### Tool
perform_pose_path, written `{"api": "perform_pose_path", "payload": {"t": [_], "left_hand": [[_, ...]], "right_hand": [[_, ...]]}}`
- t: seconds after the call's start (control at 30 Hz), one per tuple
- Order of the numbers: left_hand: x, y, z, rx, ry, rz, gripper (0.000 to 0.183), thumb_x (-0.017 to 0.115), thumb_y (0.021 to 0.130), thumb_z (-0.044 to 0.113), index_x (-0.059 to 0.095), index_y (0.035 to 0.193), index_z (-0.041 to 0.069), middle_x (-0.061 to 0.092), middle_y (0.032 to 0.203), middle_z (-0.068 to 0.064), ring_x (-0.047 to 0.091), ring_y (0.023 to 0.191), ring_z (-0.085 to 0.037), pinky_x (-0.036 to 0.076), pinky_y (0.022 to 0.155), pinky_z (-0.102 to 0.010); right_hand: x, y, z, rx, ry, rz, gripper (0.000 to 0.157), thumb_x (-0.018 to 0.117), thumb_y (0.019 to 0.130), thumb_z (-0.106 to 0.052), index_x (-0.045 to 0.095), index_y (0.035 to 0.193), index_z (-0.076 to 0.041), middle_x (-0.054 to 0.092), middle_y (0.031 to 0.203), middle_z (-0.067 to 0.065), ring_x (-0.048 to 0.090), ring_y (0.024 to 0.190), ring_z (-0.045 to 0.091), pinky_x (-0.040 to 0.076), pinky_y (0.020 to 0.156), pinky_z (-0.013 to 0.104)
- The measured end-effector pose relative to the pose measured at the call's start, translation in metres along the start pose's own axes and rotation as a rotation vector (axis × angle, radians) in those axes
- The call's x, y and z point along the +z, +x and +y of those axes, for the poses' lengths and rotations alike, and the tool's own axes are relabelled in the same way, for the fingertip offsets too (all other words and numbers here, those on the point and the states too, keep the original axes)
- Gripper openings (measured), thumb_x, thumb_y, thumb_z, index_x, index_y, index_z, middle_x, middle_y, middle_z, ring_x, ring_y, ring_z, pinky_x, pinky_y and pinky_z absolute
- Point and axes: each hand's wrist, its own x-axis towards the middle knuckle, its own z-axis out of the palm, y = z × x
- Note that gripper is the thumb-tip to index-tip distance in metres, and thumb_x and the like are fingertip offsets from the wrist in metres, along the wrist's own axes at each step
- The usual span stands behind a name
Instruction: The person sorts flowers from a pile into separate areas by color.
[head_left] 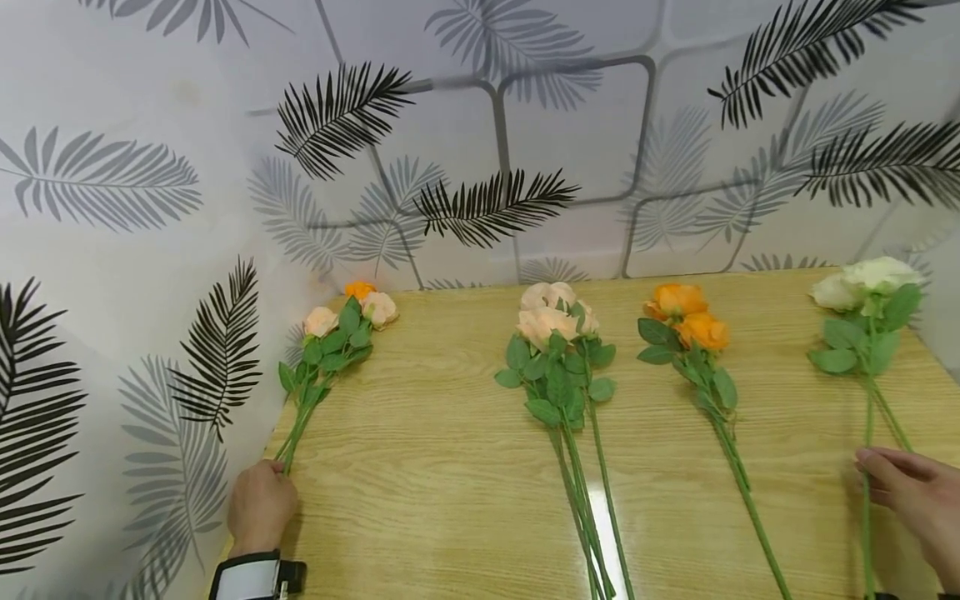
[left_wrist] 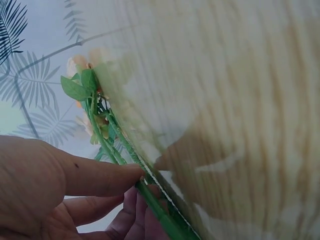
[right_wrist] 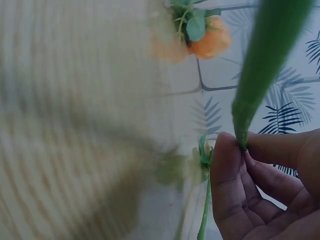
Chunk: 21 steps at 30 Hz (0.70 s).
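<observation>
At the table's left edge my left hand point(head_left: 262, 504) pinches the green stems point(head_left: 298, 433) of a small bunch of artificial roses. The bunch has two peach blooms point(head_left: 379, 309) and an orange bloom point(head_left: 361, 290) at its far end. In the left wrist view, the thumb presses the stems point(left_wrist: 120, 152) close to the tabletop. At the right, my right hand point(head_left: 911, 504) pinches a white rose's long stem point(head_left: 868, 417) between thumb and fingers, seen close up in the right wrist view as a thick green stem point(right_wrist: 260, 70). Two white blooms point(head_left: 877, 275) and a second stem point(head_left: 892, 417) are there.
Several peach roses point(head_left: 551, 321) lie mid-table, their stems toward me. Orange roses point(head_left: 701, 329) lie between them and the white ones. The wood-grain table point(head_left: 420, 467) meets a leaf-patterned wall point(head_left: 450, 125) at its back and left.
</observation>
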Motion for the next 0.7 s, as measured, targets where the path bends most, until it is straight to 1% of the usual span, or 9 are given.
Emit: {"api": "perform_pose_path", "payload": {"t": [0.07,0.1,0.23,0.27,0.37,0.47,0.6,0.67,0.7], "left_hand": [[0.000,0.000,0.002,-0.001,-0.008,-0.002,0.031,0.043,0.087,-0.003,0.068,0.105,-0.009,0.065,0.098,-0.031,0.061,0.085,-0.047,0.050,0.064,-0.054],[0.000,0.000,0.003,-0.003,-0.013,-0.003,0.031,0.043,0.087,-0.003,0.067,0.105,-0.010,0.065,0.098,-0.031,0.061,0.086,-0.047,0.050,0.064,-0.054],[0.001,0.000,0.004,0.001,-0.029,0.007,0.031,0.043,0.085,-0.005,0.067,0.103,-0.013,0.065,0.097,-0.031,0.061,0.085,-0.047,0.050,0.064,-0.054],[0.001,0.000,0.004,0.008,-0.031,0.011,0.031,0.043,0.085,-0.005,0.067,0.103,-0.013,0.065,0.096,-0.031,0.061,0.084,-0.047,0.050,0.064,-0.054],[0.001,0.000,0.003,0.021,-0.036,0.019,0.032,0.042,0.084,-0.006,0.067,0.102,-0.015,0.066,0.095,-0.032,0.062,0.084,-0.046,0.050,0.067,-0.054],[0.001,-0.001,0.002,0.027,-0.042,0.029,0.033,0.041,0.083,-0.006,0.066,0.102,-0.017,0.066,0.095,-0.032,0.061,0.085,-0.047,0.049,0.069,-0.054],[0.000,-0.002,0.003,0.046,-0.066,0.053,0.032,0.040,0.084,-0.006,0.063,0.103,-0.017,0.065,0.095,-0.034,0.060,0.086,-0.050,0.048,0.070,-0.056],[0.000,-0.003,0.003,0.053,-0.079,0.058,0.031,0.041,0.086,-0.005,0.062,0.105,-0.017,0.064,0.096,-0.034,0.059,0.087,-0.051,0.047,0.071,-0.057],[-0.001,-0.003,0.004,0.052,-0.090,0.060,0.029,0.042,0.087,-0.004,0.061,0.105,-0.017,0.063,0.097,-0.035,0.059,0.087,-0.051,0.047,0.071,-0.057]], "right_hand": [[0.000,0.001,0.001,0.047,-0.033,0.022,0.041,0.056,0.094,-0.039,0.064,0.110,-0.001,0.046,0.068,-0.037,0.050,0.055,-0.013,0.048,0.044,0.018],[0.000,0.000,-0.001,0.068,-0.053,0.033,0.052,0.056,0.094,-0.040,0.059,0.119,0.007,0.044,0.068,-0.037,0.048,0.054,-0.014,0.048,0.045,0.017],[0.002,-0.007,-0.015,0.133,-0.138,0.083,0.062,0.053,0.096,-0.039,0.048,0.133,0.011,0.038,0.066,-0.036,0.042,0.051,-0.014,0.046,0.045,0.018],[0.003,-0.009,-0.019,0.135,-0.154,0.098,0.064,0.052,0.097,-0.038,0.044,0.137,0.011,0.037,0.066,-0.035,0.040,0.051,-0.014,0.045,0.045,0.017],[0.006,-0.012,-0.027,0.119,-0.200,0.144,0.057,0.050,0.098,-0.032,0.046,0.135,0.012,0.040,0.066,-0.028,0.035,0.051,-0.016,0.042,0.044,0.015],[0.009,-0.011,-0.030,0.109,-0.217,0.166,0.053,0.050,0.098,-0.025,0.046,0.133,0.015,0.051,0.067,-0.011,0.034,0.050,-0.015,0.040,0.042,0.015],[0.007,-0.008,-0.026,0.130,-0.228,0.084,0.057,0.053,0.097,-0.024,0.040,0.135,0.017,0.056,0.070,0.000,0.043,0.048,-0.007,0.044,0.042,0.019],[0.004,-0.008,-0.024,0.151,-0.234,0.012,0.068,0.057,0.095,-0.030,0.035,0.138,0.018,0.057,0.070,-0.002,0.050,0.049,-0.001,0.047,0.044,0.022],[0.002,-0.009,-0.023,0.147,-0.257,-0.032,0.073,0.057,0.094,-0.034,0.033,0.138,0.018,0.060,0.069,0.005,0.053,0.051,0.002,0.048,0.046,0.024]]}}
